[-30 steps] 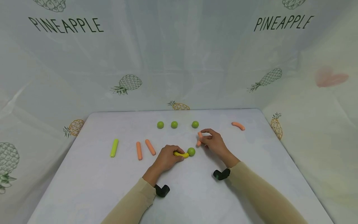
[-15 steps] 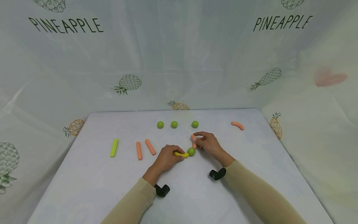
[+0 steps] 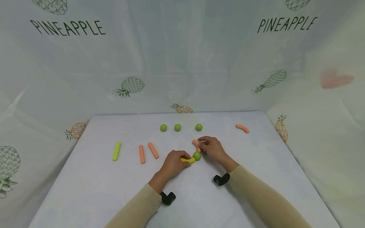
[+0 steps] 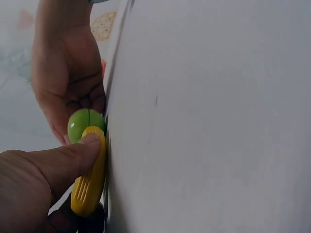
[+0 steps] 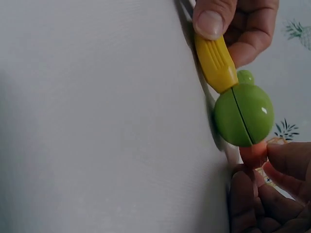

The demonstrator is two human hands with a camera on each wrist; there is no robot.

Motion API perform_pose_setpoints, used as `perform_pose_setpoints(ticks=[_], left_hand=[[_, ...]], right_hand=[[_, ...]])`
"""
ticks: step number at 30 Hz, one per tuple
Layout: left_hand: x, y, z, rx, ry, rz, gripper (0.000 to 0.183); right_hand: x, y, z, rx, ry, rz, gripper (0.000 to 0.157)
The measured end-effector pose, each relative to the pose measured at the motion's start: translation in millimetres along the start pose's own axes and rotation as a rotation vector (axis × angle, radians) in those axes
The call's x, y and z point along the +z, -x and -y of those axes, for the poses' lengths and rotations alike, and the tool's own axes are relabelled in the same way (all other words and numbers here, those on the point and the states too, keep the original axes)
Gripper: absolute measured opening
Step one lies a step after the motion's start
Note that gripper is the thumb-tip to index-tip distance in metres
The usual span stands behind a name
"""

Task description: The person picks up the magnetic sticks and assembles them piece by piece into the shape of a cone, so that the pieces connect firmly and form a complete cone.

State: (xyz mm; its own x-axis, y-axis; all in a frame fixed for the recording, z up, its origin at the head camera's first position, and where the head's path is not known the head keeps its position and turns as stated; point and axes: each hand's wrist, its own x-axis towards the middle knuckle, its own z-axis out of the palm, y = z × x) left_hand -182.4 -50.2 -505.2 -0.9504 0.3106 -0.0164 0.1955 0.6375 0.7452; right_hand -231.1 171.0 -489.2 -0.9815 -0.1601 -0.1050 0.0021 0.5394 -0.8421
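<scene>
Near the middle of the table, my left hand [image 3: 174,163] pinches a yellow curved toy banana [image 3: 189,160] with grooves along its side. Its right tip meets a green ball [image 3: 197,155] that has a seam across it. My right hand [image 3: 214,148] holds an orange toy sausage [image 3: 195,143] between thumb and fingers, tilted, its near end against the ball. In the right wrist view, banana, green ball [image 5: 244,115] and sausage [image 5: 253,154] form a line, the ball between the other two. The right fingers hide part of the sausage.
Several things lie on the white table [image 3: 94,190]: green balls [image 3: 163,128] along the back, two orange sticks [image 3: 142,154] and a lime-green stick [image 3: 116,151] on the left, and a curved orange sausage [image 3: 242,128] at back right. A pineapple-print cloth [image 3: 182,63] hangs behind.
The right hand has carried the orange sausage left, until its end reached the green ball, and tilted it. The left hand, banana and ball have shifted slightly right.
</scene>
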Motion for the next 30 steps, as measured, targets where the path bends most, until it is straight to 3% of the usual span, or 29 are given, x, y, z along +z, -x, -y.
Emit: perform_pose_setpoints(ticks=[12, 22, 27, 30], left_hand=[[13.7, 4.2, -17.5, -0.032, -0.025, -0.043, 0.021], [24.3, 11.0, -27.9, -0.013, 0.002, -0.052, 0.026], [21.8, 13.9, -27.1, -0.02, 0.059, -0.044, 0.029], [10.7, 13.3, -24.3, -0.058, 0.112, -0.05, 0.03]], right_hand=[[-4.0, 20, -2, -0.071, 0.156, -0.081, 0.027], [4.9, 49, -11, -0.101, 0.095, -0.108, 0.029], [8.7, 51, -14, -0.105, 0.077, -0.118, 0.031], [9.6, 50, -15, -0.105, 0.086, -0.124, 0.032]])
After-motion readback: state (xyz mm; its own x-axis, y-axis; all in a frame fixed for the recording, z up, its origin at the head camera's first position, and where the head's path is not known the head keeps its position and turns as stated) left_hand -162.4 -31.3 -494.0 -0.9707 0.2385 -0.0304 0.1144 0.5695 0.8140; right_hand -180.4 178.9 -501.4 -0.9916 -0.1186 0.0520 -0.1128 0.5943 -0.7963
